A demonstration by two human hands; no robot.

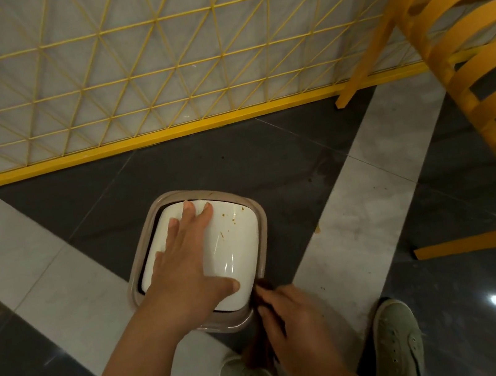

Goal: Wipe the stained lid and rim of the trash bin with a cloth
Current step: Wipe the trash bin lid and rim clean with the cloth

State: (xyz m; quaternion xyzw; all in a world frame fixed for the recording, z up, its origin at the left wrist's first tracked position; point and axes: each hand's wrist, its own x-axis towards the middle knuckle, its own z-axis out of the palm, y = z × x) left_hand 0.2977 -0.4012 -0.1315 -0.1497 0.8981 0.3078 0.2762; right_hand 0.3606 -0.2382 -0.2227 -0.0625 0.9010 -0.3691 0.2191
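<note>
— Where is the trash bin?

— It stands on the floor (268, 158), on a dark tile between two pale stripes, a little way in front of a yellow wire-grid fence (125, 77). The trash bin (256, 219) has a taupe rim and a glossy white lid (239, 244) set inside it.

— Is the lid dirty?

— Yes, small brownish specks sit on the far right part of the lid, and a faint streak marks the far edge of the rim (176, 195).

— What are the hands doing?

— The left hand (186, 256) lies flat on the lid, fingers straight and spread, thumb pointing toward the near right corner; it grips nothing. The right hand (293, 320) is at the near right corner of the bin, fingers curled around a dark brown cloth (267, 306), which touches the rim there and hangs down below the hand.

— Anything else nearby?

— Two olive-green shoes (398, 343) at the bottom, just behind the bin, and a yellow slatted chair (484, 85) to the right, well apart from the bin.
</note>
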